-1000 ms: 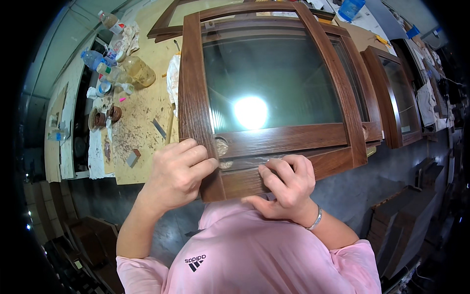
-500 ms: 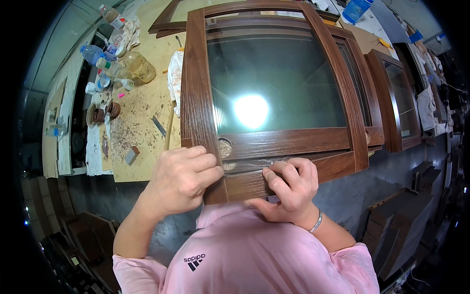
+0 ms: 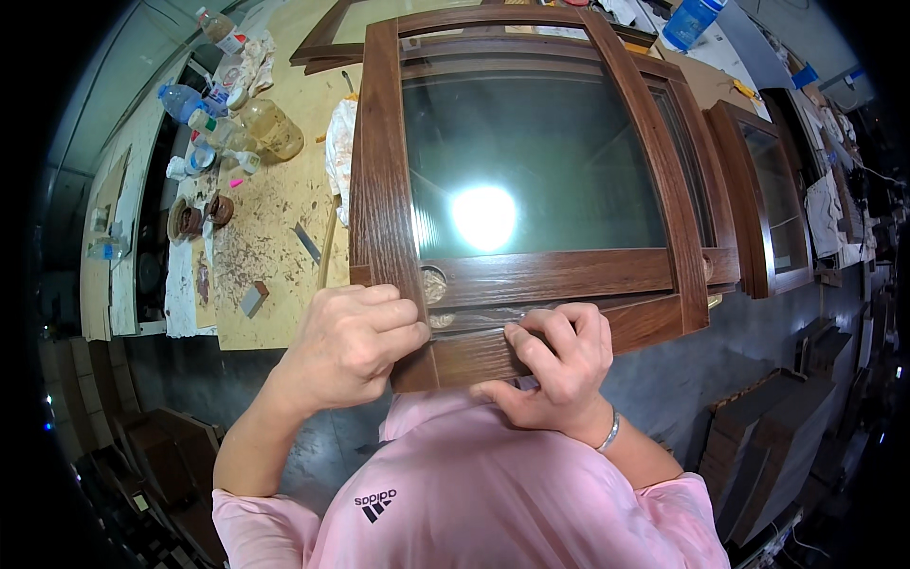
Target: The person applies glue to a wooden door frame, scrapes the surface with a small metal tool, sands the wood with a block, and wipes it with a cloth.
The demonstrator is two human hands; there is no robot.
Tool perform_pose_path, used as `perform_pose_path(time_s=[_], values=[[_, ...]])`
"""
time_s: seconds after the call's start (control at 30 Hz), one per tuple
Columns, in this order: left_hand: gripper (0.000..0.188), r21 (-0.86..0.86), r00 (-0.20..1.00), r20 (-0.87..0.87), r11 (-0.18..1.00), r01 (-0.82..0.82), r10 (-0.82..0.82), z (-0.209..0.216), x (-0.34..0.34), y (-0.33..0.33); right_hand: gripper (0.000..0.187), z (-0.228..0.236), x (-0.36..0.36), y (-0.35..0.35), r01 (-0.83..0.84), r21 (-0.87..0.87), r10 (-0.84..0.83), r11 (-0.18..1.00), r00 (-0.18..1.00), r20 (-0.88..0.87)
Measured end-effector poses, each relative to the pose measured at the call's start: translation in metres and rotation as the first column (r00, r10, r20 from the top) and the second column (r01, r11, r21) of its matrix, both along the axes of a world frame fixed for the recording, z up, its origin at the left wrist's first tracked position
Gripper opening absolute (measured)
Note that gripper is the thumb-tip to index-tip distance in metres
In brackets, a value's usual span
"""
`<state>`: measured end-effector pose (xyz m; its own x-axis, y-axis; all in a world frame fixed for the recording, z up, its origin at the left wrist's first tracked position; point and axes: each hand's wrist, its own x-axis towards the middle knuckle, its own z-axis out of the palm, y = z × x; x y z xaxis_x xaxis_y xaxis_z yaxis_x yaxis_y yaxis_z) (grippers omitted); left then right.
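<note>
Clasps glazed frame [image 3: 540,156] by near rail [image 3: 474,360] with right hand [image 3: 561,368], by near-left corner [image 3: 413,372] with curled left hand [image 3: 353,343]; likely heavy, stiff.

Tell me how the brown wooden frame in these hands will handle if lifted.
The brown wooden frame should stay fairly stiff, judging by its broad wooden rails. Its far end would probably dip, since the left hand and right hand are both at its near end.
</note>
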<state>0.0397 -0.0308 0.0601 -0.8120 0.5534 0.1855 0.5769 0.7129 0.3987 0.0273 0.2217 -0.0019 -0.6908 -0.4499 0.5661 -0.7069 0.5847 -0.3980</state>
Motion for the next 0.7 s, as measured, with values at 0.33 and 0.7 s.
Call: perform_pose_path(time_s=[0.33,0.7], values=[[0.020,-0.012,0.999,-0.044,1.000,-0.007,0.007,-0.0020,0.0033,0.0002,0.062,0.0000,-0.0017,-0.0004,-0.005,-0.014,0.005,1.000,1.000,-0.008],[0.019,0.017,0.993,-0.058,0.994,-0.106,0.107,-0.0054,0.0074,0.0044,0.061,-0.0015,-0.0025,-0.0003,-0.024,0.018,0.025,1.000,0.998,-0.051]])
